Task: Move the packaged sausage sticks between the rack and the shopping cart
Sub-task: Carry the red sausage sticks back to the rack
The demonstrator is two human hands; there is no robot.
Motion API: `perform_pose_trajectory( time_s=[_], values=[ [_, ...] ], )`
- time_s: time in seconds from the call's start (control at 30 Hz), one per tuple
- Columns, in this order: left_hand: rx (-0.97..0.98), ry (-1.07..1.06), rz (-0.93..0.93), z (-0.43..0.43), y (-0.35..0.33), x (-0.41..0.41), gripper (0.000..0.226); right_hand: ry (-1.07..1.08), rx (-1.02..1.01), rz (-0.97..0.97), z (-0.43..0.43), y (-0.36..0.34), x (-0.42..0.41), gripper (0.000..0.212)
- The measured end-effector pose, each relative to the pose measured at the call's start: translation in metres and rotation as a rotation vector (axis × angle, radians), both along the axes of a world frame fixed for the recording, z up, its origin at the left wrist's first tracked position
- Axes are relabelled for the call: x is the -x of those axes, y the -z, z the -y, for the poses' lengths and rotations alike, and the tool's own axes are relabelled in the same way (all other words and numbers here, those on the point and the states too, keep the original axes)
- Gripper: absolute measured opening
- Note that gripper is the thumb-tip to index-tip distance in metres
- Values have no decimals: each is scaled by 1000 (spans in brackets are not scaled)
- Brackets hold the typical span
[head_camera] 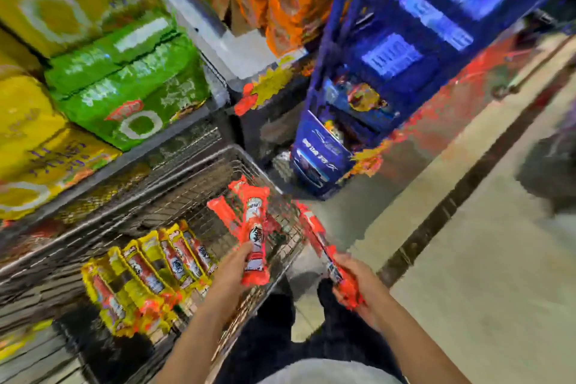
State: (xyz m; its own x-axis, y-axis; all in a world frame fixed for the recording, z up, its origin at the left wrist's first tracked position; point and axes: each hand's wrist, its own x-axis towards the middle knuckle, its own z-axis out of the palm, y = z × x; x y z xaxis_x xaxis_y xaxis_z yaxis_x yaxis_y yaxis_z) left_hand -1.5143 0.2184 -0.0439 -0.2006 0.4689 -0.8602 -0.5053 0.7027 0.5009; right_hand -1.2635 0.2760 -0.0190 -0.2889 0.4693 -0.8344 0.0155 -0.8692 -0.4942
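Red sausage sticks held at the shopping cart (pixel 199 159).
Head view: my left grip (pixel 232 271) is curled round a bunch of red sausage stick packs (pixel 254 227) above the cart's wire basket. My right grip (pixel 355 280) pinches the lower end of one more red pack (pixel 318 237) just beside the cart's right rim. Yellow sausage stick packs (pixel 146 274) lie fanned inside the cart, near the shelf of green bags (pixel 131 87).
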Motion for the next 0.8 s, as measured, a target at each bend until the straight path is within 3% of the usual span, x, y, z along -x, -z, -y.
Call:
perform_pose_trajectory(
  time_s=[0.23,0.53,0.67,0.8],
  values=[
    [-44,282,-39,-62,-38,-79,23,425,-45,-7,37,-31,-92,29],
    [-4,670,-85,-118,-52,-231,26,887,45,27,52,-24,-221,40],
    [-22,761,-62,-121,-62,-301,22,998,86,-27,53,-22,-279,36],
    [1,819,-115,-142,-59,-362,42,996,80,-12,26,-29,-333,26]
  ],
)
